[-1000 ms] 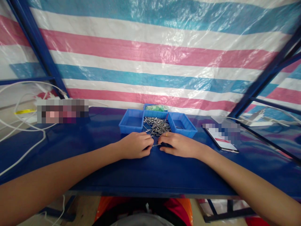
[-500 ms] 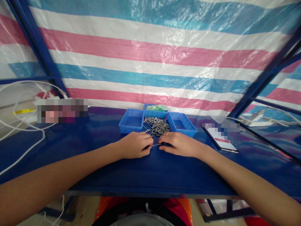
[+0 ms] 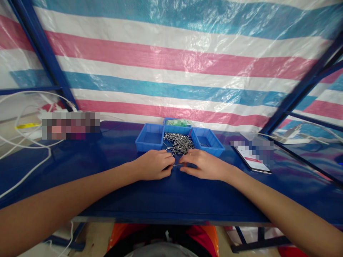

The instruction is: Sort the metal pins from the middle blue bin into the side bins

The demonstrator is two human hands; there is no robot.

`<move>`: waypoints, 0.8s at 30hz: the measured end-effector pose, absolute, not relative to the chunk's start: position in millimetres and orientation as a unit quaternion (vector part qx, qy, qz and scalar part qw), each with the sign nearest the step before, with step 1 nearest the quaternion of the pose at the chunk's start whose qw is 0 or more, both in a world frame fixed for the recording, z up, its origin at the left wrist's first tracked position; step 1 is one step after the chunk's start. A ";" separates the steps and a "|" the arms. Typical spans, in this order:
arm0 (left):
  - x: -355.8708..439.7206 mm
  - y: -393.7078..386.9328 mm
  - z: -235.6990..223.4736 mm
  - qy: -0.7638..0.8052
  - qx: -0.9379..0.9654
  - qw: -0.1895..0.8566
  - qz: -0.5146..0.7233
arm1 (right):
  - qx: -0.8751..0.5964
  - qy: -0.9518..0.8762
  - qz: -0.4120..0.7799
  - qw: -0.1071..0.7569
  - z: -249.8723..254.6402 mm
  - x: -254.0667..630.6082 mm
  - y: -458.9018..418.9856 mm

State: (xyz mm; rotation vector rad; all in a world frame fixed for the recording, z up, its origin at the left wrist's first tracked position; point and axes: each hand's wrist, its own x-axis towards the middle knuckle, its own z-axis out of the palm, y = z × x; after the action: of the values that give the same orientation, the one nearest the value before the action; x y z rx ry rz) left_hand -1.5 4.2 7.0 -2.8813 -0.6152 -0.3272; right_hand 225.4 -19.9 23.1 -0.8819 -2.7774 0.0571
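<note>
In from the front edge of a glossy blue bench [image 3: 171,200], the left hand [image 3: 155,165] pinches a thin silvery metal rod [image 3: 177,165] that the half-open right hand [image 3: 204,165], hold unclear, could jar loose.

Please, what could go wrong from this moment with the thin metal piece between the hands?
The thin silver metal rod might slip: the left grip appears to pinch one end, while the hold of the right grip is unclear. If dropped, it could mix with the loose pile of shiny metal pins just beyond. The right grip might also bump the right-hand blue rectangular plastic bin close beyond it.
</note>
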 end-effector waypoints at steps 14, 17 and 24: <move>-1.6 3.4 5.8 -0.216 -0.965 0.090 -0.120 | -0.288 -0.952 0.054 0.090 22.0 227.3 -18.9; -1.3 2.6 6.4 -0.218 -0.964 0.095 -0.120 | -0.293 -0.950 0.057 0.087 22.2 228.2 -18.7; 0.3 2.8 5.2 -0.233 -0.958 0.117 -0.119 | -0.307 -0.946 0.053 0.087 23.3 229.0 -18.7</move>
State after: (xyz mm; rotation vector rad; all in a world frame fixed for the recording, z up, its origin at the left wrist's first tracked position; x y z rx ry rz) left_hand 0.3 2.8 5.2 -2.8042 -0.6823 -0.3495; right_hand 229.0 -18.7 23.3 -0.9142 -2.8193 0.1587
